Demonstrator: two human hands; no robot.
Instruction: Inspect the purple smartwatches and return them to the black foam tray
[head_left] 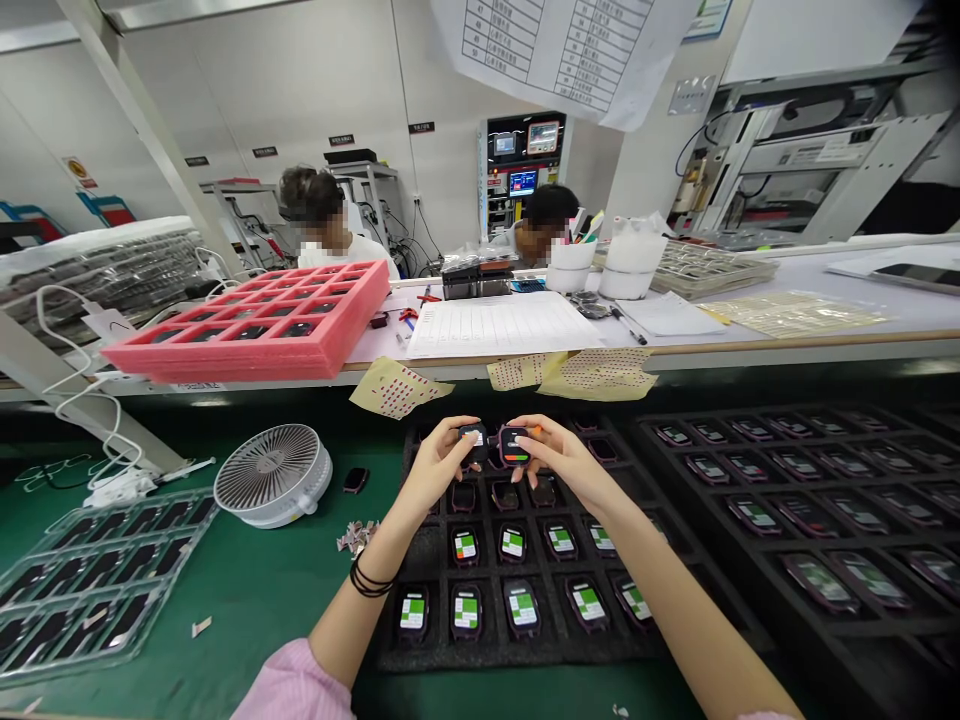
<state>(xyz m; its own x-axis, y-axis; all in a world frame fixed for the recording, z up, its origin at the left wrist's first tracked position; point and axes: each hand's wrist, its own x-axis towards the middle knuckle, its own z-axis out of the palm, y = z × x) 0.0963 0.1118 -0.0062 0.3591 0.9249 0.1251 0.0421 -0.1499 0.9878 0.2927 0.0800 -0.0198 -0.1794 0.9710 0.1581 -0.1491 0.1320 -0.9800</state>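
My left hand is closed on a dark smartwatch body, pinched between thumb and fingers. Beside it my right hand grips another watch body with a lit screen; its thumb lies on the glass, and orange and green show along the lower edge. Both are held up close together over the far part of a black foam tray. In that tray's pockets sit several watch bodies, the nearer rows with lit green and white screens, those under my hands with dark ones.
A second black tray of watches lies at right. On the left are a white fan, a lone watch, paper scraps and a clear tray. The shelf above carries a pink foam tray and papers. Two people sit beyond.
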